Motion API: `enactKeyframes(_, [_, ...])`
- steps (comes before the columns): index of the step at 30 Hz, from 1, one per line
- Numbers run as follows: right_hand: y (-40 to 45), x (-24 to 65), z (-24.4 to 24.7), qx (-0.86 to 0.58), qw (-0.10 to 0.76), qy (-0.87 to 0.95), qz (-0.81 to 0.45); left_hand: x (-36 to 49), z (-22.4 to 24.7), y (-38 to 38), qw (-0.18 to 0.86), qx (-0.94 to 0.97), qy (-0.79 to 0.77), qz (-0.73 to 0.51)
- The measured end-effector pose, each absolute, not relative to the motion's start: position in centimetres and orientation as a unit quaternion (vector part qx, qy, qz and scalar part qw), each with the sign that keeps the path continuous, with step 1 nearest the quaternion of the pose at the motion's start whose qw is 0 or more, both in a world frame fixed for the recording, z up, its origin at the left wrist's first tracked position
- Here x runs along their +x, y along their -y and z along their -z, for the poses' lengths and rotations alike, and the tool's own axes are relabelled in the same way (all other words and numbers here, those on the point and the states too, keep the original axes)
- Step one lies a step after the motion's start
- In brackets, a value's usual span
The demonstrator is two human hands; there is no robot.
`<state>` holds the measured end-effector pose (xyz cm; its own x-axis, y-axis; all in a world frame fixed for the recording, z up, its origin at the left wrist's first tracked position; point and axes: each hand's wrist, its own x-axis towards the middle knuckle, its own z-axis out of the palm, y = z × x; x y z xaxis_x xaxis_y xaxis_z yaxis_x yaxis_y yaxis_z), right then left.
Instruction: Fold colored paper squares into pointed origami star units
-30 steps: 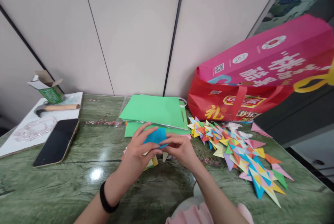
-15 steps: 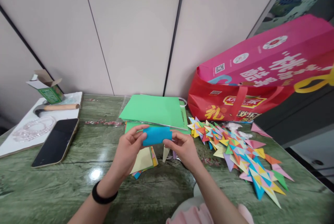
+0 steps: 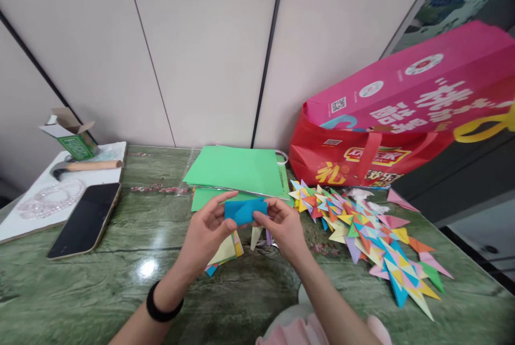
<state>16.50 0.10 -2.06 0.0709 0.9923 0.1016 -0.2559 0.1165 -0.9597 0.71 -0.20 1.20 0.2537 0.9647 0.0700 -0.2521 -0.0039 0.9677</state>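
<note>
Between both hands is a small folded piece of blue paper (image 3: 240,212), held above the table with a flap showing on its face. My left hand (image 3: 211,224) pinches its left end, thumb at the lower corner. At the right end, my right hand (image 3: 279,222) grips it with the thumb pressed on the front. Below the left hand lies a small stack of coloured paper (image 3: 225,252), pale yellow on top, partly hidden. Behind the hands are large green paper sheets (image 3: 237,169) in a clear sleeve. To the right spreads a pile of folded paper triangles (image 3: 362,227) in many colours.
A red gift bag (image 3: 322,154) and a pink bag (image 3: 402,82) stand at the back right. On the left are a phone (image 3: 84,220), a white board (image 3: 16,221), a wooden-handled tool (image 3: 94,164), clear beads (image 3: 50,198) and an open green box (image 3: 78,145). A wall closes the back.
The blue paper, flat before, now shows a folded flap across its front. The right thumb has moved onto its face, and the left hand has shifted slightly right.
</note>
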Motion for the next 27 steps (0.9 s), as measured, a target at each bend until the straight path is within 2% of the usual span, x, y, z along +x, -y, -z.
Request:
enactKeyframes(6, [0.09,16.69,1.97,-0.403,0.580,0.470,-0.530,0.93,-1.33,0.26,0.587,0.494,-0.437,-0.470])
enactKeyframes(27, [0.25,16.48,2.15,-0.406,0.572,0.500,-0.509,0.73,-0.78,0.05,0.586,0.475,-0.436,-0.490])
